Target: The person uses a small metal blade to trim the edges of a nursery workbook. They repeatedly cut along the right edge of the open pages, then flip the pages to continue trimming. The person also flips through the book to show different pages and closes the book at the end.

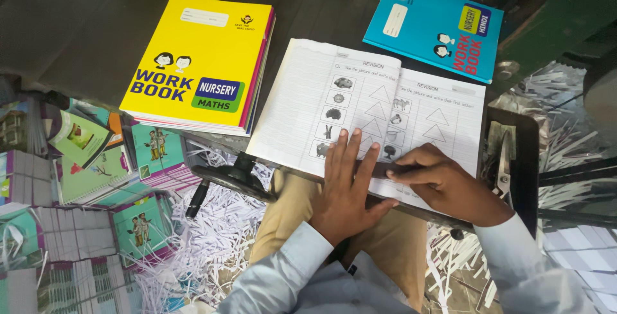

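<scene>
Far left, book stacks (71,237) sit on the floor amid paper shreds (222,237). Yellow workbook pile (199,63) on dark worktop (83,25). Centre: open booklet (308,95), left hand (347,185) flat, fingers spread, pressing pg. Right hand (443,182) fingers curled, pinning lower edge. Blue workbook (437,25) top right.

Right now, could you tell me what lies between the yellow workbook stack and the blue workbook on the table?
In the head view, the open booklet lies between the yellow workbook stack and the blue workbook, with both hands pressing its near edge.
</scene>
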